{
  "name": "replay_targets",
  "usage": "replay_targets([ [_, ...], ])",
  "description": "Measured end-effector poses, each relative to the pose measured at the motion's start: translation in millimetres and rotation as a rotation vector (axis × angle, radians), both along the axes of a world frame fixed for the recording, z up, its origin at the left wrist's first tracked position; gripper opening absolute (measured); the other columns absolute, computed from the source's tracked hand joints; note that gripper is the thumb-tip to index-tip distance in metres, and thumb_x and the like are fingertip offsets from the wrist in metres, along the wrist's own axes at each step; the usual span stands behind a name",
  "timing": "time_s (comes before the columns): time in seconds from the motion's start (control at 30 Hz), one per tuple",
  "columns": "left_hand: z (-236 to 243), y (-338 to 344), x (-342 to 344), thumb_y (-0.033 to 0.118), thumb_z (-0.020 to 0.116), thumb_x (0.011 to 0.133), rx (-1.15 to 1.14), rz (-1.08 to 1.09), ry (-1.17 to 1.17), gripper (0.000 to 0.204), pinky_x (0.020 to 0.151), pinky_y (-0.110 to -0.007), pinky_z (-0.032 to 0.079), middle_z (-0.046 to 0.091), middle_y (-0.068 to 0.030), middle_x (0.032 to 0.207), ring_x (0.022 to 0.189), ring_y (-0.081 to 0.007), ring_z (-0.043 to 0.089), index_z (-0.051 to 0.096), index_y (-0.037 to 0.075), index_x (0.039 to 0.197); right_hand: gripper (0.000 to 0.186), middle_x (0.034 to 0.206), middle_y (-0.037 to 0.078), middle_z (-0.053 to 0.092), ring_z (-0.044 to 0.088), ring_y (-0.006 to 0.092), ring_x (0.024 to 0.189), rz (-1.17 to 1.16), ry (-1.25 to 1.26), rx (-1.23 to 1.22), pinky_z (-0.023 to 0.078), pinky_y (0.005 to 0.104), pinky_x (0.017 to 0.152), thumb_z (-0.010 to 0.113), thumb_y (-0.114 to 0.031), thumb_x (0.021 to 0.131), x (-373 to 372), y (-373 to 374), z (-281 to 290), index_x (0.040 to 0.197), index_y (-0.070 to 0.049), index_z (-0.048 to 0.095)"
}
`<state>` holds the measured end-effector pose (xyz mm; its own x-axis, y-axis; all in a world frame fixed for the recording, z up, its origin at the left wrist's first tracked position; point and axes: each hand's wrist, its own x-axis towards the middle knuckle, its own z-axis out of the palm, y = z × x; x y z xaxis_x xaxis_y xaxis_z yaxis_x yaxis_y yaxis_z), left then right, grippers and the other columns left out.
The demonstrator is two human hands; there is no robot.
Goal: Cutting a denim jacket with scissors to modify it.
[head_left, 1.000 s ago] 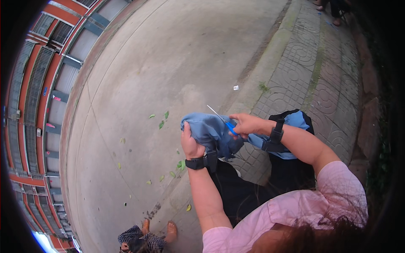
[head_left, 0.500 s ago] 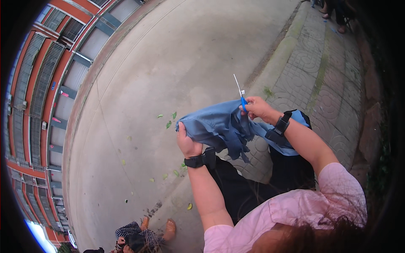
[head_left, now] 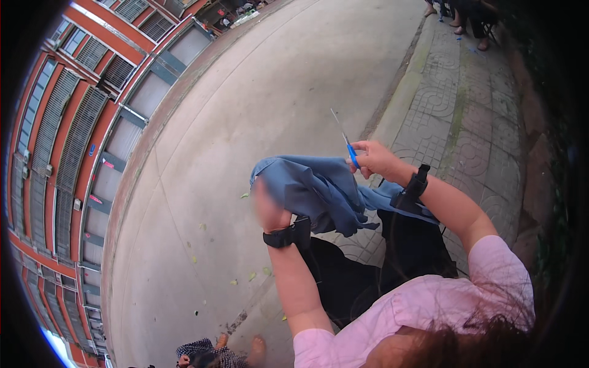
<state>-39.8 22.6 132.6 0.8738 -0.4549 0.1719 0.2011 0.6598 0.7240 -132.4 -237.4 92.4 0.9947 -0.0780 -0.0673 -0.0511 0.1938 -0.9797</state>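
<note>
A piece of blue-grey cloth (head_left: 310,190) with ragged, cut edges hangs in front of me, its right end trailing over my knee. My left hand (head_left: 270,205) grips the cloth at its left end; a blur covers part of the fingers. In my right hand (head_left: 375,161) is a pair of scissors (head_left: 351,153) with blue handles, held by the handles. The thin blades point up and away, apart from the cloth. Black straps with small boxes circle both my wrists.
Seated people (head_left: 472,24) are at the far right on the patterned pavement (head_left: 438,98). Another person in a checked garment (head_left: 208,352) sits near the lower edge. Fallen leaves (head_left: 251,276) dot the grey concrete (head_left: 202,165). A red building (head_left: 67,178) lines the left.
My left hand has shifted slightly left and the cloth has bunched and folded over near it. The scissors tilt a little further left. The whole view has turned slightly.
</note>
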Motion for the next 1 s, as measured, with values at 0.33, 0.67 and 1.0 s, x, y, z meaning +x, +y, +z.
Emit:
replay_targets([
  [0.33, 63.4, -4.1, -41.3, 0.041, 0.034, 0.098, -0.052, 0.073, -0.045, 0.051, 0.1, -0.045, 0.038, 0.051, -0.0131, 0.127, 0.115, -0.0296, 0.05, 0.043, 0.001, 0.128, 0.081, 0.077, 0.01, 0.065, 0.051, 0.0102, 0.053, 0.128, -0.059, 0.179, 0.042, 0.0228, 0.05, 0.068, -0.018, 0.078, -79.4, 84.0, -16.4, 0.14, 0.005, 0.021],
  [0.67, 98.0, -34.3, -88.7, 0.038, 0.031, 0.099, -0.106, 0.085, -0.08, 0.049, 0.1, -0.045, 0.036, 0.049, -0.0144, 0.125, 0.116, -0.0313, 0.047, 0.041, 0.0, 0.129, 0.052, 0.076, 0.008, 0.064, 0.053, 0.0092, 0.055, -0.063, -0.039, 0.139, 0.043, 0.0227, 0.051, 0.067, -0.014, 0.081, -65.4, 92.7, -49.8, 0.123, 0.004, 0.041],
  [1.0, 49.6, 63.2, -96.7, 0.03, 0.038, 0.099, 0.26, 0.163, -0.013, 0.041, 0.092, -0.044, 0.046, 0.056, -0.0175, 0.117, 0.103, -0.0295, 0.058, 0.047, -0.003, 0.121, 0.032, 0.071, 0.005, 0.063, 0.048, 0.006, 0.05, -0.126, -0.089, -0.243, 0.036, 0.0201, 0.046, 0.067, -0.016, 0.079, -93.3, -61.8, 1.0, 0.105, 0.0, 0.057],
])
